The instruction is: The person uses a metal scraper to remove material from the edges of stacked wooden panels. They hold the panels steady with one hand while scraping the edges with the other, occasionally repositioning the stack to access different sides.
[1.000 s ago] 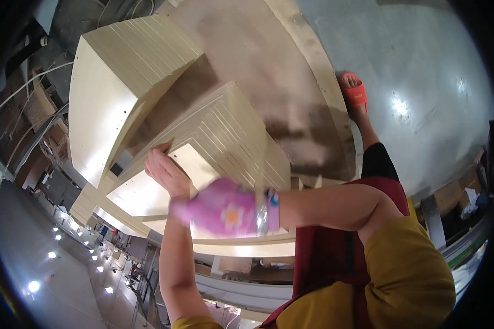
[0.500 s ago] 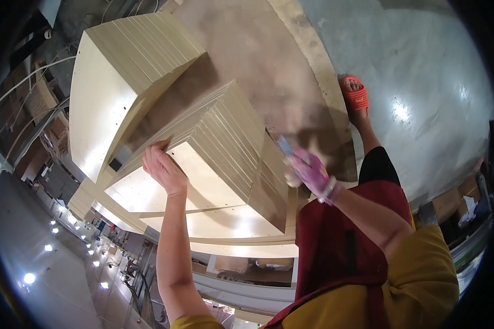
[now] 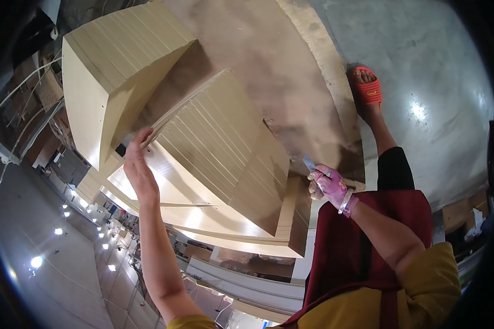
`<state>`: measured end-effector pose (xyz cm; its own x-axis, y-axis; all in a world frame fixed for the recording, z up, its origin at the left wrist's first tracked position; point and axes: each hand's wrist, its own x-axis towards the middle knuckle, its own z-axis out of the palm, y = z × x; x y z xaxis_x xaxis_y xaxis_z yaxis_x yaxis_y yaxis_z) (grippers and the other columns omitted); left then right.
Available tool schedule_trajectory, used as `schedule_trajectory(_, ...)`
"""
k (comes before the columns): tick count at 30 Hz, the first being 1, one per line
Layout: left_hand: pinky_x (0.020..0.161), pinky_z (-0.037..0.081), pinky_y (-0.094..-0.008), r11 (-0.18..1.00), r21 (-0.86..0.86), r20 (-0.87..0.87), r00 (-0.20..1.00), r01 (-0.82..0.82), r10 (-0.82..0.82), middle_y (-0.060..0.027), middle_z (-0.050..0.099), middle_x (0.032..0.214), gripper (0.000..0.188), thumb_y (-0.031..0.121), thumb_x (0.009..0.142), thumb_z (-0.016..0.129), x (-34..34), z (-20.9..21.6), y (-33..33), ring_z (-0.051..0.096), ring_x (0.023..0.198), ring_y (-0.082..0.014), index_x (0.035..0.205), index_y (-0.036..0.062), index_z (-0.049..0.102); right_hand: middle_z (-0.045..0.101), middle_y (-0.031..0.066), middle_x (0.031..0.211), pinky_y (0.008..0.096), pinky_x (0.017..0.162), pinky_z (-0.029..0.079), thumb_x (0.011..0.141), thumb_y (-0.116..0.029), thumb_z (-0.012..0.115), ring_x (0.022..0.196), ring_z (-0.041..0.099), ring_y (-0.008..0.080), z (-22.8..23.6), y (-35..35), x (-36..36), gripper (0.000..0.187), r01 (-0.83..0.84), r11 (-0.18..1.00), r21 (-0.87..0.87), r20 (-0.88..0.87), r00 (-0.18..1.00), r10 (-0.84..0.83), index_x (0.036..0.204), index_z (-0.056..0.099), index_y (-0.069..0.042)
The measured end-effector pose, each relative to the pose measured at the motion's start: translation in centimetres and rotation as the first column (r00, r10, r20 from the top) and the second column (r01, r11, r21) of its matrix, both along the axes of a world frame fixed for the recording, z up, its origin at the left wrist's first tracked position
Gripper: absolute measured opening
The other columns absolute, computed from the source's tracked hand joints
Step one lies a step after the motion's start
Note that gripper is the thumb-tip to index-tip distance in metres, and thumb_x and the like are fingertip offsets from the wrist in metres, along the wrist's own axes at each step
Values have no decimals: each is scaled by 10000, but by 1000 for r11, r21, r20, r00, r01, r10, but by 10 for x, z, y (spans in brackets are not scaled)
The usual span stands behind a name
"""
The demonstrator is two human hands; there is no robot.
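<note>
Ceiling lamps [image 3: 36,261] are glowing far off at the lower left, and pale cables [image 3: 24,90] are curving above them past cluttered cartons. Going right, a bigger stack of cream boards [image 3: 129,52] is standing on the brown worktop [image 3: 269,49]. Next, the bare left hand [image 3: 140,167] is resting at the upper-left corner of the nearer board stack [image 3: 219,137], apparently touching it; its fingers are lying close together, and whether they are pinching an edge cannot be told. That stack is sitting between both hands, its seams slanting from upper left to lower right, so its long lines are running from the left hand's side toward the right hand's. Beyond its right end, the gloved right hand [image 3: 329,183] is closing its fist around a flat blue-grey tool [image 3: 309,162], whose tip is pointing up and left, near the stack but apart from it. The left hand is therefore being the nearer one. Farther right, a red sandal [image 3: 368,92] is standing out against the grey floor [image 3: 417,60].
</note>
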<state>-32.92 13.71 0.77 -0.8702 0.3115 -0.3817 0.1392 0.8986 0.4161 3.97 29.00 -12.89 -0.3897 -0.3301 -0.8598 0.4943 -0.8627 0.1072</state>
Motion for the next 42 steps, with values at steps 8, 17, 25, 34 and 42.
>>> schedule_trajectory(8, 729, 507, -330, 881, -397, -155, 927, 259, -342, -147, 686, 926, 180, 175, 867, 628, 18, 6, 51, 664, 766, -285, 973, 45, 693, 515, 29, 672, 241, 451, 341, 899, -210, 564, 505, 441, 94, -3, 3, 3, 165, 69, 998, -14, -69, 995, -69, 847, 462, -91)
schedule_trajectory(17, 762, 495, -353, 529, -793, 70, 908, 302, -413, -150, 678, 927, 267, 302, 881, 591, 12, 2, 88, 650, 795, -268, 973, 78, 703, 529, 57, 649, 245, 442, 326, 879, -211, 593, 483, 411, 102, -12, 2, 7, 189, 120, 992, -42, -73, 990, -123, 891, 481, -59)
schedule_trajectory(25, 1079, 259, -481, -36, -681, 401, 331, 731, -854, -128, 442, 1356, 669, 515, 757, 635, 66, -50, 58, 358, 1294, -293, 1273, 105, 523, 550, 86, 653, 268, 428, 343, 905, -174, 549, 466, 449, 140, -8, 19, -17, 140, 159, 985, -73, -41, 986, -163, 904, 484, -49)
schedule_trajectory(34, 1116, 153, -478, 809, -530, -131, 919, 252, -372, -181, 275, 1472, 635, 355, 917, 496, 71, 27, 39, 204, 1378, -366, 1427, 42, 284, 561, 59, 620, 292, 392, 409, 927, -210, 543, 457, 529, 149, -15, 34, -34, 137, -149, 989, -7, 223, 964, 147, 900, 544, -76)
schedule_trajectory(42, 1123, 111, -457, 966, -257, -371, 924, -12, -87, -204, 144, 1514, 624, 407, 979, 297, 83, -28, 16, 138, 1398, -370, 1451, 14, 189, 602, 82, 653, 294, 406, 473, 948, -250, 468, 506, 605, 186, -19, 47, -2, 205, -393, 918, 48, 101, 917, 387, 946, 568, -71)
